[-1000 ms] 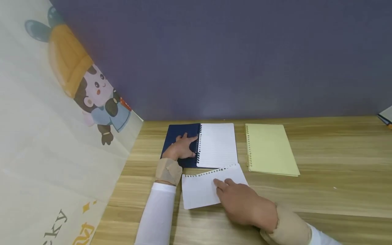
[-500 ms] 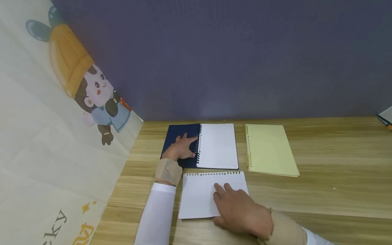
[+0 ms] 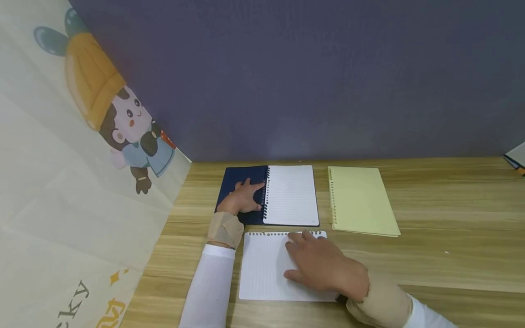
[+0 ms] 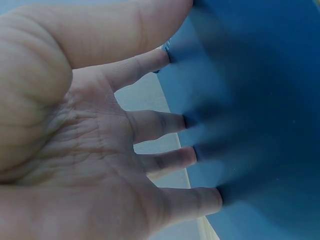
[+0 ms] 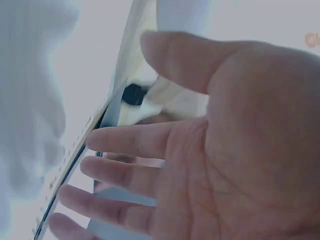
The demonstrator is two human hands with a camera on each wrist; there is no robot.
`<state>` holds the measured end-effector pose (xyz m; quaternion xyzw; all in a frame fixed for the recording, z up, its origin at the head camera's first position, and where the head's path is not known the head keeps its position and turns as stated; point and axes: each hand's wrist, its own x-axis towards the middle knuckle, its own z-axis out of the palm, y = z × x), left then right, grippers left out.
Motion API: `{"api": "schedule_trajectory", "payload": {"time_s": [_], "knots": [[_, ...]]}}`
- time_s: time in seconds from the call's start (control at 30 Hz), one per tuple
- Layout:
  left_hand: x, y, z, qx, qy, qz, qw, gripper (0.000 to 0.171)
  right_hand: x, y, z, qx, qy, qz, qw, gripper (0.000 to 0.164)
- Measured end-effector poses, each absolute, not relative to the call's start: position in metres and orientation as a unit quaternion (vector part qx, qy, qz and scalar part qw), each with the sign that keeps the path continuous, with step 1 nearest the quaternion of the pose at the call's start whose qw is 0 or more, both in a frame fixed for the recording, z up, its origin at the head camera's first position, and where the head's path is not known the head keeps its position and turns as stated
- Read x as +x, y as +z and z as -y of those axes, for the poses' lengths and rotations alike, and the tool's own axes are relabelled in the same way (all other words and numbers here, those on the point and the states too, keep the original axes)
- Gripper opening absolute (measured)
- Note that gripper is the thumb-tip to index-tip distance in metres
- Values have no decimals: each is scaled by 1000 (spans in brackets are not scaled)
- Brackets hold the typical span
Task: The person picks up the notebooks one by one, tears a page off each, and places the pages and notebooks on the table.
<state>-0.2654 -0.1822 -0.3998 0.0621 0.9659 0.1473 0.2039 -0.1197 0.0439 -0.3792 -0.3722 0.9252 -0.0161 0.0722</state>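
My left hand (image 3: 243,197) rests with spread fingers on the dark blue cover (image 3: 252,174) of an open spiral notebook; in the left wrist view its fingertips (image 4: 202,200) press on that cover. To the right of the coil lies the notebook's lined white page (image 3: 291,196). In front of the notebook a loose lined sheet (image 3: 262,269) lies flat, its punched edge facing the notebook. My right hand (image 3: 321,262) is over the right part of this sheet, fingers extended and pinching nothing. The right wrist view shows straight fingers (image 5: 125,172); whether they touch the paper I cannot tell.
A pale yellow punched pad (image 3: 362,198) lies right of the notebook. The wooden table (image 3: 451,205) meets a dark back panel (image 3: 307,82), and a white printed sheet (image 3: 49,182) stands along the left. A dark-edged object (image 3: 516,159) shows at the far right edge.
The loose sheet, tilted and partly raised a second ago, came down nearer me and now lies flat. My right hand has moved from its lower part toward the punched edge. The left hand stayed put.
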Motion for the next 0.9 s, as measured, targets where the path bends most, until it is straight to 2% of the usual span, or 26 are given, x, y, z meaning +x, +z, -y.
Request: {"api": "schedule_trajectory", "payload": {"time_s": [0.17, 0.43, 0.77, 0.83, 0.9], "knots": [[-266, -400, 182, 63, 149, -965, 204, 76, -151, -384, -58, -340, -35, -937, 69, 60], [-265, -399, 182, 60, 152, -966, 203, 77, -189, -406, -82, -339, -97, -936, 17, 57], [-262, -396, 183, 74, 159, -969, 176, 69, -200, -416, -90, -341, -88, -936, 20, 55], [-259, -393, 182, 78, 150, -968, 184, 71, -200, -415, -90, -342, -85, -936, 21, 55], [-255, -390, 180, 78, 141, -966, 204, 80, -200, -414, -90, -341, -82, -936, 21, 55]]}}
